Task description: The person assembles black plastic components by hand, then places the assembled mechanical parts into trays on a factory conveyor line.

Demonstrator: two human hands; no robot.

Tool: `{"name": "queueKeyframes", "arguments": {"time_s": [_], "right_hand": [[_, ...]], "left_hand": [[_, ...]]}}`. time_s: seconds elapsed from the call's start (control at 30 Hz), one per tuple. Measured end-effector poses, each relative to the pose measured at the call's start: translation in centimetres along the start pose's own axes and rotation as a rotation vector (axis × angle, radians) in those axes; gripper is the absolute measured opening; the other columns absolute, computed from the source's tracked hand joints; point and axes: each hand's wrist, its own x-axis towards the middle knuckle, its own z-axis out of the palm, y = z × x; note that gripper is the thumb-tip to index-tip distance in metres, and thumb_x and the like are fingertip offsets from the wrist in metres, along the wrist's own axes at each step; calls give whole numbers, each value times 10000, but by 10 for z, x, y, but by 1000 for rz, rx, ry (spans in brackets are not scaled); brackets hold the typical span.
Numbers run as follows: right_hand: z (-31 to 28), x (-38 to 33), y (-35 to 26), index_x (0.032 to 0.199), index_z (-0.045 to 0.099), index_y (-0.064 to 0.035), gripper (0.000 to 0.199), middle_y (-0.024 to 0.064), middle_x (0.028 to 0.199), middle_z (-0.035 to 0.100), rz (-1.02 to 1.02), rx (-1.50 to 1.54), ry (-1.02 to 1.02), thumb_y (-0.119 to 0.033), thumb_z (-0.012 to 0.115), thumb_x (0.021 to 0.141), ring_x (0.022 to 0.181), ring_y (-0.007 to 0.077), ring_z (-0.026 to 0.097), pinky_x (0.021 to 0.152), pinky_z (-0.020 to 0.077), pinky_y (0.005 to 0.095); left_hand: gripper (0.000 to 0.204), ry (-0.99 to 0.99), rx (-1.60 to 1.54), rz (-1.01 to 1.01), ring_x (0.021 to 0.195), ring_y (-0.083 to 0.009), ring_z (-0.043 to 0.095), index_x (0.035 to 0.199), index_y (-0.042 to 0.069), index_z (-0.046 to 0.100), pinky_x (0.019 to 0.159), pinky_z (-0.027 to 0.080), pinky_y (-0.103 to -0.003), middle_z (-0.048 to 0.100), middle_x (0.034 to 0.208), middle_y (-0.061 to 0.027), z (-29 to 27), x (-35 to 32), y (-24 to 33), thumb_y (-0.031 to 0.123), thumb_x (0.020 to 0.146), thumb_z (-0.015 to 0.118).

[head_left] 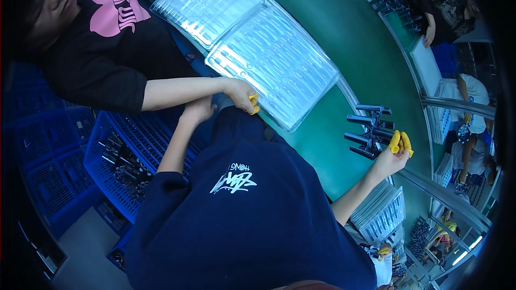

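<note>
My right hand (393,157), with yellow finger cots on its fingertips, is at the right of the green work surface. Its bent fingers close at the end of a dark, shiny tube (382,133), one of several lying in a loose group there. My left hand (199,110) is by my left side, beneath a co-worker's forearm (183,92). Its fingers are mostly hidden, and I cannot tell whether it holds anything. Just ahead of it is the co-worker's hand (240,94), with a yellow finger cot, near the corner of a clear plastic tray (290,59) with long slots.
More stacked clear trays (209,8) lie farther up the green table (357,37). A blue crate (105,129) of dark and metallic parts stands at the left. A tray stack (381,212) is beside my right forearm. Metal rails (443,190) and other workers are at the right.
</note>
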Motion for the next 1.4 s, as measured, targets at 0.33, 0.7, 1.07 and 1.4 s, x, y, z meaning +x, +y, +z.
{"name": "queueKeyframes", "arguments": {"time_s": [0.33, 0.7, 1.07, 1.4], "right_hand": [[4, -12, -11, 1046, 534, 72, 211, 126, 992, 589, 15, 0, 8, 53, 566, 838, 916, 163, 585, 853, 474, 257], [6, -3, 4, 1056, 527, 79, 243, 135, 1012, 584, 11, 22, 24, 101, 549, 815, 951, 170, 583, 872, 467, 267], [7, 1, 12, 1050, 524, 84, 235, 142, 1017, 585, 18, -9, 6, 88, 560, 818, 942, 180, 591, 874, 475, 269], [39, -12, -22, 1056, 537, 74, 247, 134, 1019, 597, 2, 47, -55, 64, 597, 817, 941, 168, 599, 850, 479, 253]], "left_hand": [[263, -451, -204, 284, 718, -283, 615, 904, 27, 641, 698, 468, -373, 629, 744, -156, -122, -30, 84, 257, 875, 518], [267, -384, -143, 336, 754, -322, 604, 860, 4, 609, 692, 464, -400, 618, 776, -179, -111, -4, 103, 256, 871, 522], [327, -439, -71, 294, 805, -319, 609, 852, -18, 602, 714, 478, -403, 626, 866, -183, -107, 10, 110, 289, 889, 493], [300, -299, -119, 260, 763, -342, 604, 820, -3, 626, 685, 471, -425, 621, 767, -191, -115, 28, 77, 276, 866, 527]]}}
